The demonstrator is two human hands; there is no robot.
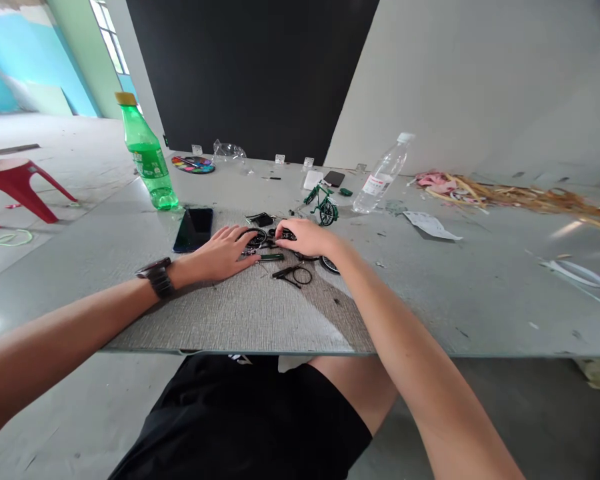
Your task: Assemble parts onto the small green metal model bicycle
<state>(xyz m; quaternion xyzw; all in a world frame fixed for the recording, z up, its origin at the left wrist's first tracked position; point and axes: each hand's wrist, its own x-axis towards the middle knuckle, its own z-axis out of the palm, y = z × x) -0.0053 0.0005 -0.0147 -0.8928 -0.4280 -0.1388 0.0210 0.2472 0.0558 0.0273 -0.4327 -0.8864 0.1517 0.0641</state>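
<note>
My left hand [223, 254] lies flat on the table with its fingers spread, fingertips at a small black wheel [257, 237] and a dark green part [271, 257]. My right hand [301, 237] is curled over small black parts, with thumb and fingertips lowered to them; whether it grips one is too small to tell. Beneath my right wrist another small wheel [329, 265] partly shows. A black looped piece [301, 275] lies nearer the table's front. Beyond my right hand stands a green model bicycle [323, 202].
A dark phone [194, 230] and a green bottle [150, 163] are at the left. A clear bottle [383, 177], a paper [433, 225] and brown scraps [520, 200] lie toward the right. A paint palette [193, 165] rests at the back.
</note>
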